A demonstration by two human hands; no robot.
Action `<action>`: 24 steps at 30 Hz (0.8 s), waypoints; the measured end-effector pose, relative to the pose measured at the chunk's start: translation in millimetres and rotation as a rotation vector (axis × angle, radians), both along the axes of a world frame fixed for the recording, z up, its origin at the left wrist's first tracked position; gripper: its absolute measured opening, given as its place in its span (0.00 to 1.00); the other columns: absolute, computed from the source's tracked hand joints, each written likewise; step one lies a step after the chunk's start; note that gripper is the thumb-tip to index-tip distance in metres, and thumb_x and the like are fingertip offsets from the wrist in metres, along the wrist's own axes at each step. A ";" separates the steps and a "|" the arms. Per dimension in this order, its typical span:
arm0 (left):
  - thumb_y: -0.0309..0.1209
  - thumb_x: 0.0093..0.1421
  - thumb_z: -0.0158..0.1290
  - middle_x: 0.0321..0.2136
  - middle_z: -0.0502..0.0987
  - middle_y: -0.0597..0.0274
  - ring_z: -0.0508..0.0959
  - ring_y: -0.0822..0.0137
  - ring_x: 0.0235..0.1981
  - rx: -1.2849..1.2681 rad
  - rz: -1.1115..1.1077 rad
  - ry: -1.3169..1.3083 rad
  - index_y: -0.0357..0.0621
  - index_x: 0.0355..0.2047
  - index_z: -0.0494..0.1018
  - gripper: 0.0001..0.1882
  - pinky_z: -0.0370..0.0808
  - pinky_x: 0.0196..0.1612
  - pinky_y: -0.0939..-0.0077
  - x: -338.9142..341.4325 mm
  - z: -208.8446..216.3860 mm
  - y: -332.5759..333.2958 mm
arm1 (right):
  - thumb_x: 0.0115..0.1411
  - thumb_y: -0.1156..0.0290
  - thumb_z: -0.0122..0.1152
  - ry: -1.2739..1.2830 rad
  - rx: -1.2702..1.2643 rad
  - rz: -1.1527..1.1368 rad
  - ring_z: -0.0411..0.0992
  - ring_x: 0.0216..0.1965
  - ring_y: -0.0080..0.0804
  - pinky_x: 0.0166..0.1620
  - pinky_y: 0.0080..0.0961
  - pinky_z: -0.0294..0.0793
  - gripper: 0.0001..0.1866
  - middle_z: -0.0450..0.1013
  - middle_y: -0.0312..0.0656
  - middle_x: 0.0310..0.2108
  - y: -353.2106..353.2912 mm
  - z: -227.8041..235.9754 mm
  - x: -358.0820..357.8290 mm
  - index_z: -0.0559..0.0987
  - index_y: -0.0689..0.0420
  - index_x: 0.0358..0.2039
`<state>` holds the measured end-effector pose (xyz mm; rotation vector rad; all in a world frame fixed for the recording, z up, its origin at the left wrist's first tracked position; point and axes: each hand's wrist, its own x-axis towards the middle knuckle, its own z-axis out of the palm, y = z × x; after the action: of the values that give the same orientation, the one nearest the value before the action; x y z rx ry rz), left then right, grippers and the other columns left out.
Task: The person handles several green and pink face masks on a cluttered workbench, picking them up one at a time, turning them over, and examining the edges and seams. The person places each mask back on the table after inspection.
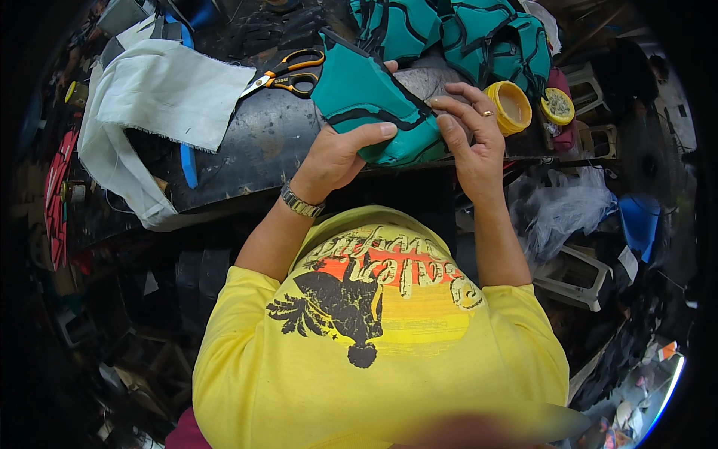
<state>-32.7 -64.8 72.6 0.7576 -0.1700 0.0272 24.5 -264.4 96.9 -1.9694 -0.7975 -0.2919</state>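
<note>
The left hand (345, 150) holds the teal piece with black edging (366, 93) between its thumb, which presses on the face, and fingers mostly hidden behind; one fingertip shows past the upper edge. The right hand (479, 138) has its fingers parted and loosely bent, thumb apart from the forefinger, at the piece's right edge; whether they touch it I cannot tell. A ring (488, 114) sits on one of these right fingers, and a metal-banded watch (301, 202) circles the left wrist.

Just right of the right fingers stands an open yellow tub (514, 129) with tan stuff inside. Left of the left fingers, scissors (282, 69) with orange and black handles lie on the dark table (262, 138). Beyond the fingertips is a heap of teal pieces (479, 34) edged in black. Farther right of the tub is a smaller yellow container (557, 120) with speckled contents. Farther left than the scissors, a white cloth (164, 93) drapes over the table edge, covering part of a blue strip (188, 165).
</note>
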 end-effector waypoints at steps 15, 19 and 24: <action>0.20 0.63 0.53 0.57 0.72 0.58 0.75 0.65 0.56 -0.101 0.007 0.036 0.42 0.67 0.57 0.33 0.76 0.56 0.69 -3.6 -1.9 0.2 | 0.56 0.38 0.61 -0.584 -0.387 -0.070 0.53 0.68 0.43 0.69 0.53 0.38 0.21 0.69 0.36 0.61 13.3 19.8 -10.0 0.87 0.36 0.41; 0.25 0.67 0.51 0.58 0.71 0.57 0.75 0.63 0.56 -0.180 0.019 0.058 0.42 0.67 0.58 0.29 0.75 0.58 0.66 -1.7 -6.0 0.0 | 0.58 0.29 0.50 -0.359 -0.252 0.244 0.54 0.69 0.47 0.69 0.46 0.43 0.35 0.68 0.44 0.62 9.6 27.7 -15.1 0.86 0.45 0.45; 0.32 0.71 0.45 0.58 0.71 0.56 0.74 0.60 0.57 -0.220 -0.068 0.022 0.42 0.68 0.57 0.26 0.74 0.59 0.60 3.5 -11.7 14.6 | 0.63 0.39 0.52 0.101 0.447 0.326 0.60 0.66 0.44 0.67 0.42 0.51 0.36 0.67 0.49 0.60 5.0 17.3 -5.7 0.80 0.63 0.49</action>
<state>-29.3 -50.2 60.9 0.5322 -0.1689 -0.0263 18.8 -259.4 114.2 -1.4029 -0.8853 -0.1571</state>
